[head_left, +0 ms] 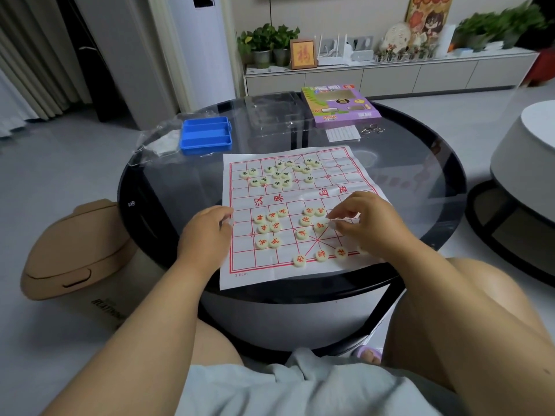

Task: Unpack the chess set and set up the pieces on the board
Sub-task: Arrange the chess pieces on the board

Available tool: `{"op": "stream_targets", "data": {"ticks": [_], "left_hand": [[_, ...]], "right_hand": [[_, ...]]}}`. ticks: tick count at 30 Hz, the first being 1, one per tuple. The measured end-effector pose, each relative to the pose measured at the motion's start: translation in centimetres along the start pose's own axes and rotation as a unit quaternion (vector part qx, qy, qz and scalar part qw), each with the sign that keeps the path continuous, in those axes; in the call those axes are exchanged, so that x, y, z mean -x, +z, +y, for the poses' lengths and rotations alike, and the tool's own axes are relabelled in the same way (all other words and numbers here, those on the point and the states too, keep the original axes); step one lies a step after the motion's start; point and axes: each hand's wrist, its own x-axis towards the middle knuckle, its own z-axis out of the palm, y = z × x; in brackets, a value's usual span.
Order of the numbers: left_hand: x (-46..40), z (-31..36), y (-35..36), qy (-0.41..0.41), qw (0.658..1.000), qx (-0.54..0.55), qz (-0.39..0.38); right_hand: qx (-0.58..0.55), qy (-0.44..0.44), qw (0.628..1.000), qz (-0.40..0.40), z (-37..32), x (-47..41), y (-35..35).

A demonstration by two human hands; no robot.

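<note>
Now right hand (365,223) pinches red piece (320,225) on board (357,265); left hand (207,232) curled at board's edge.

white paper board (300,202) lies flat mid-frame; green-marked discs (279,174) clustered upper half, red-marked discs (271,228) scattered lower half.

Left arm: bare forearm reaches forward from the lower left of the view, wrist straight.
Left hand (207,232): back up, fingers curled under, knuckles toward the board's left edge; whether it grips anything cannot be told.
Right arm: bare forearm comes in from the lower right, angled inward, wrist slightly raised.
Right hand (365,220): palm down, arched, fingers (338,212) bent downward with the tips gathered; thumb and forefinger pinch a piece (332,225).
Legs: bare knees spread to either side below the arms.
</note>
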Motion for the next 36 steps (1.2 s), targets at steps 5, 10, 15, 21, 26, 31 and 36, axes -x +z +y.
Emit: {"op": "stream_targets", "data": {"ticks": [5,10,15,21,26,31,36], "left_hand": [[-0.3,-0.3,0.1,-0.001,1.0,-0.003,-0.01],[-0.3,-0.2,0.1,-0.005,1.0,-0.005,-0.01],[-0.2,0.0,0.0,-0.005,1.0,-0.005,-0.005],[-0.3,0.0,0.0,0.002,1.0,-0.016,0.005],[-0.3,0.2,0.0,0.0,1.0,-0.015,0.009],[-0.4,0.0,0.0,-0.002,1.0,-0.017,0.019],[-0.4,-0.1,0.0,0.001,1.0,-0.015,0.015]], "right_hand": [[0.005,0.003,1.0,0.004,-0.2,-0.1,0.1],[0.018,-0.038,0.999,0.0,-1.6,-1.2,0.7],[0.032,-0.074,0.997,-0.007,-2.8,-2.3,1.3],[0.025,-0.073,0.997,0.001,-4.2,-3.4,2.8],[0.113,-0.07,0.99,-0.042,-7.1,-6.2,6.4],[0.185,-0.063,0.98,-0.045,-8.6,-8.1,8.0],[0.147,-0.083,0.984,-0.063,-8.9,-7.8,7.0]]}}
